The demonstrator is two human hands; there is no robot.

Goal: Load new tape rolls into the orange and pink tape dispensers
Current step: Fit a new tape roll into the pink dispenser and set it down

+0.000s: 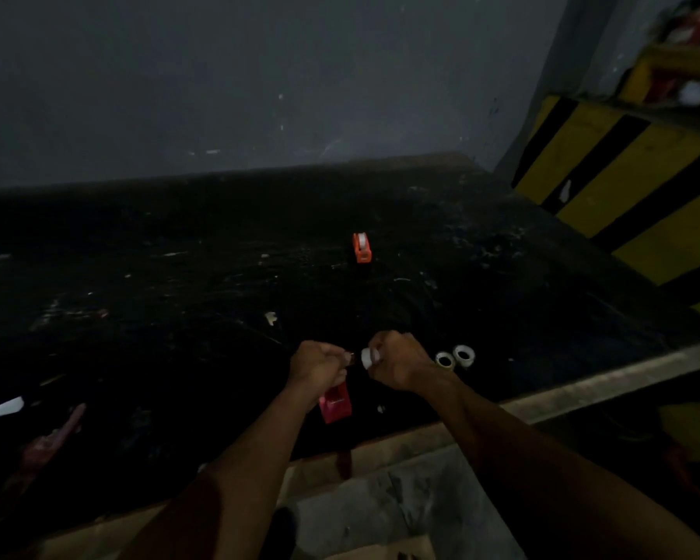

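Note:
The orange dispenser [361, 247] stands alone further back on the dark table, with a white roll showing in it. The pink dispenser [335, 404] sits near the table's front edge, under my left hand [319, 365]. That hand has its fingers curled and pinches something small and dark at its tip; what it is I cannot tell. My right hand [401, 359] grips a white tape roll [369, 356], held close to the left hand's fingertips. Two more tape rolls [455, 356] lie on the table just right of my right hand.
The dark table [178, 276] is scuffed, with a pale front edge [582, 388]. A yellow-and-black striped barrier [631, 204] stands at the right. A white scrap [7, 406] and a pinkish object [53, 438] lie at the left front. A grey wall rises behind.

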